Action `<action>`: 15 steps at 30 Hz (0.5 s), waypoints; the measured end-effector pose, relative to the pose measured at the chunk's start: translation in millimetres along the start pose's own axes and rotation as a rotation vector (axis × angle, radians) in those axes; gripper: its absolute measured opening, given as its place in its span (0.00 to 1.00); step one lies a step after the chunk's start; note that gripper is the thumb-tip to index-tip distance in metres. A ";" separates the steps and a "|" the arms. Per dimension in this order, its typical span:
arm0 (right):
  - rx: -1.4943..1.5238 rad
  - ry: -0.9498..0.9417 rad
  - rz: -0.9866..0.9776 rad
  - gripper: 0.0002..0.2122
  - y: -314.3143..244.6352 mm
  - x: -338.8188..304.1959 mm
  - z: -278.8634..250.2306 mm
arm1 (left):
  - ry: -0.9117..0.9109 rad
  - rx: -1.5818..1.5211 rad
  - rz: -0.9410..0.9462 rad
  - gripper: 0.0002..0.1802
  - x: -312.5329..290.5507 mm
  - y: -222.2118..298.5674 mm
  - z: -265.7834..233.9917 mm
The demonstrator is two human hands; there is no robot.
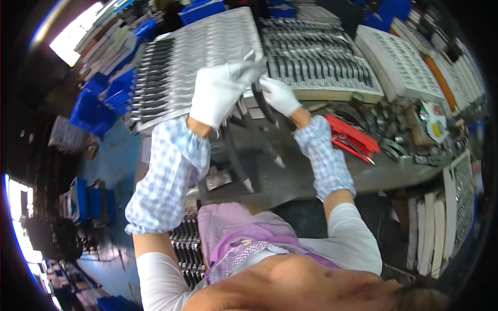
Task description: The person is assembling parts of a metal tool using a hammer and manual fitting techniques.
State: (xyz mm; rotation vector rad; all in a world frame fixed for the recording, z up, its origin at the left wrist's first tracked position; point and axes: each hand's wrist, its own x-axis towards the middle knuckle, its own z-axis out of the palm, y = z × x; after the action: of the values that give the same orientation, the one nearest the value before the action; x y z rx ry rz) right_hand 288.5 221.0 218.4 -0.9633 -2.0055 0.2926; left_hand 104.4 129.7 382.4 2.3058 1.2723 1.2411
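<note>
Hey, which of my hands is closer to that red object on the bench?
Right. Your right hand is to the left of the red object and slightly beyond it; your left hand is farther left.

Both arms [168, 171] are stretched forward, and a little skin is showing at each wrist [198, 127]. The white-gloved left hand [219, 94] is curled in a grip; the right hand [281, 97], gloved also, is just beside it, fingers [270, 88] bent.
</note>
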 end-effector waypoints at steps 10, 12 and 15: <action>0.675 -0.041 0.256 0.18 -20.1 -75.0 -25.9 | -0.184 -0.261 -0.332 0.21 -89.4 -47.0 83.1; 0.916 -0.266 0.430 0.28 -10.8 -164.0 10.6 | -0.243 -0.170 -0.333 0.24 -90.5 -51.0 107.5; 1.287 -0.330 0.689 0.41 -17.0 -205.2 40.9 | -0.244 -0.052 -0.322 0.24 -117.9 -107.5 137.3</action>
State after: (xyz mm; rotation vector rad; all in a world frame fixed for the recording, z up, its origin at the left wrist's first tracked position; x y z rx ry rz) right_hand 313.9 66.8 78.2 -0.6730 -1.1843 1.9118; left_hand 115.5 127.5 172.2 2.0372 1.4308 0.8490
